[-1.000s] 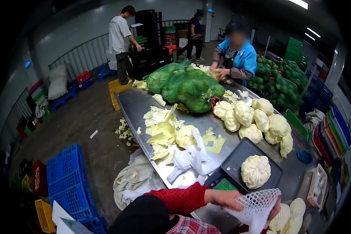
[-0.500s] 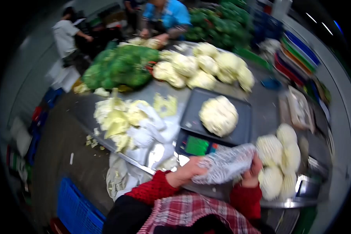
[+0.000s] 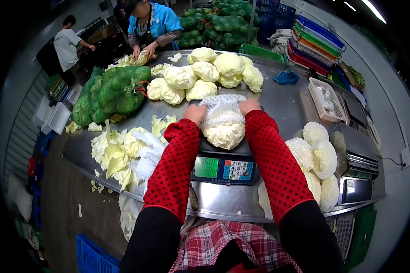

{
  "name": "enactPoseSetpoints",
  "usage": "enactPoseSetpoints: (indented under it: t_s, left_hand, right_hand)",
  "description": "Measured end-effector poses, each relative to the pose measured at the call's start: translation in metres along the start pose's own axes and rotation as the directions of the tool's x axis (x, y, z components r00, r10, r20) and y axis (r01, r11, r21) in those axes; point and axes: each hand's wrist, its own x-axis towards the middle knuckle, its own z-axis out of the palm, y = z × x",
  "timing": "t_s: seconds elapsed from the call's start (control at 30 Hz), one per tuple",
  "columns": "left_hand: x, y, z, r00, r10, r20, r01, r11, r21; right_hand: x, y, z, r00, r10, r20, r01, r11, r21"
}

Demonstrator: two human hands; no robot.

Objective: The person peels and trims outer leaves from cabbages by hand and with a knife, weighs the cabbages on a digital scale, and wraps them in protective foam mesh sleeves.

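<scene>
A trimmed cabbage head (image 3: 224, 135) rests on the digital scale (image 3: 225, 169), whose green display is lit. White foam netting (image 3: 223, 108) covers the far part of the cabbage, and its near part is bare. My left hand (image 3: 196, 113) is closed on the left edge of this foam net. On the opposite edge, my right hand (image 3: 249, 106) grips the net too. Both hands are at the far side of the cabbage, with the fingertips partly hidden by the net.
Bare cabbages (image 3: 205, 73) are piled behind the scale, beside a green mesh sack (image 3: 114, 93). Loose leaves (image 3: 111, 152) lie left; netted cabbages (image 3: 323, 157) sit right. A knife (image 3: 193, 198) lies before the scale. Across the table, a co-worker (image 3: 154, 22) handles a cabbage.
Both hands have gone forward from the scale's front to the cabbage. The foam net, previously held bunched in front of the scale, is now stretched over the cabbage's far part.
</scene>
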Motion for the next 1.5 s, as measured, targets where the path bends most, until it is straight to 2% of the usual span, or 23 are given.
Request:
enactPoseSetpoints:
  t_s: [0.1, 0.2, 0.23, 0.27, 0.33, 0.4, 0.47, 0.57, 0.6, 0.7, 0.8, 0.87, 0.93, 1.0, 1.07, 1.1, 1.13, 1.27, 1.33, 1.4, 1.43, 1.47, 1.5]
  left_hand:
    - [-0.007, 0.009, 0.006, 0.963, -0.173, 0.205, 0.237, 0.907, -0.348]
    - [0.008, -0.008, 0.015, 0.995, -0.097, 0.035, 0.099, 0.8, -0.592]
    - [-0.015, 0.009, -0.004, 0.996, -0.081, 0.02, 0.078, 0.82, -0.567]
    - [-0.044, 0.027, -0.021, 0.999, -0.036, 0.018, 0.039, 0.759, -0.65]
    - [-0.053, 0.013, -0.012, 0.998, -0.032, 0.054, 0.062, 0.624, -0.779]
    - [-0.067, 0.016, -0.011, 0.992, -0.064, 0.108, 0.126, 0.474, -0.872]
    - [-0.079, 0.021, -0.014, 0.981, -0.075, 0.18, 0.195, 0.394, -0.898]
    - [-0.071, 0.003, -0.012, 0.939, -0.054, 0.34, 0.338, 0.339, -0.878]
    - [-0.075, 0.002, -0.014, 0.938, -0.053, 0.343, 0.34, 0.338, -0.878]
    - [-0.089, -0.008, -0.02, 0.948, -0.073, 0.309, 0.295, 0.563, -0.772]
    - [-0.082, -0.013, -0.001, 0.916, -0.222, 0.334, 0.4, 0.55, -0.733]
    - [-0.078, -0.003, -0.002, 0.933, -0.224, 0.28, 0.357, 0.516, -0.778]
    - [-0.072, 0.009, -0.008, 0.975, 0.002, 0.222, 0.211, 0.307, -0.928]
    - [-0.054, -0.003, 0.003, 0.979, 0.024, 0.202, 0.189, 0.267, -0.945]
    - [-0.035, -0.021, 0.016, 0.911, -0.033, 0.411, 0.412, 0.138, -0.901]
    - [-0.02, -0.052, 0.029, 0.858, 0.177, 0.483, 0.471, 0.106, -0.876]
    - [-0.022, -0.045, 0.023, 0.858, 0.182, 0.48, 0.468, 0.11, -0.877]
    - [-0.034, -0.038, 0.009, 0.782, 0.192, 0.593, 0.59, 0.082, -0.803]
    - [-0.021, -0.05, 0.023, 0.78, 0.263, 0.568, 0.6, -0.056, -0.798]
    - [-0.014, -0.065, 0.042, 0.897, 0.288, 0.335, 0.335, 0.053, -0.941]
    - [-0.008, -0.067, 0.045, 0.905, 0.188, 0.382, 0.393, -0.026, -0.919]
    - [0.0, -0.066, 0.048, 0.897, 0.097, 0.431, 0.44, -0.112, -0.891]
    - [-0.004, -0.056, 0.039, 0.899, 0.104, 0.426, 0.437, -0.116, -0.892]
  right_hand:
    - [0.029, 0.048, 0.045, 0.976, -0.186, 0.115, 0.192, 0.98, -0.045]
    - [-0.036, -0.008, -0.029, 0.962, -0.262, 0.073, 0.267, 0.962, -0.059]
    - [-0.051, -0.016, -0.038, 0.985, -0.164, -0.044, 0.17, 0.941, 0.294]
    - [-0.068, -0.019, -0.046, 0.993, -0.016, -0.115, 0.084, 0.783, 0.617]
    - [-0.09, -0.018, -0.057, 0.996, -0.028, -0.081, 0.079, 0.657, 0.749]
    - [-0.095, -0.012, -0.062, 0.954, 0.204, 0.221, -0.265, 0.218, 0.939]
    - [-0.092, 0.015, -0.054, 0.923, 0.21, 0.323, -0.361, 0.176, 0.916]
    - [-0.094, 0.031, -0.046, 0.845, 0.078, 0.53, -0.509, -0.188, 0.84]
    - [-0.103, 0.031, -0.046, 0.845, 0.08, 0.529, -0.508, -0.188, 0.84]
    - [-0.134, 0.037, -0.032, 0.922, 0.217, 0.319, -0.375, 0.301, 0.877]
    - [-0.135, 0.022, -0.015, 0.896, 0.158, 0.416, -0.43, 0.07, 0.9]
    - [-0.123, 0.012, -0.013, 0.924, 0.187, 0.333, -0.347, 0.05, 0.936]
    - [-0.107, 0.009, -0.014, 0.945, 0.217, 0.247, -0.261, 0.037, 0.965]
    - [-0.094, 0.015, -0.009, 0.965, 0.206, 0.16, -0.142, -0.099, 0.985]
    - [-0.097, 0.012, -0.014, 0.947, 0.233, 0.223, -0.216, -0.055, 0.975]
    - [-0.095, 0.02, -0.009, 0.925, 0.078, 0.371, -0.352, -0.185, 0.917]
    - [-0.089, 0.028, -0.006, 0.871, -0.096, 0.482, -0.488, -0.287, 0.825]
    - [-0.083, 0.05, 0.018, 0.855, -0.271, 0.442, -0.516, -0.353, 0.781]
    - [-0.084, 0.034, 0.013, 0.874, -0.24, 0.423, -0.486, -0.445, 0.752]
    - [-0.083, 0.03, 0.021, 0.926, -0.119, 0.359, -0.363, -0.553, 0.75]
    - [-0.076, 0.027, 0.027, 0.915, -0.104, 0.39, -0.373, -0.587, 0.718]
    - [-0.073, 0.028, 0.028, 0.917, -0.11, 0.384, -0.372, -0.584, 0.721]
    - [-0.073, 0.024, 0.023, 0.925, 0.027, 0.379, -0.335, -0.41, 0.848]
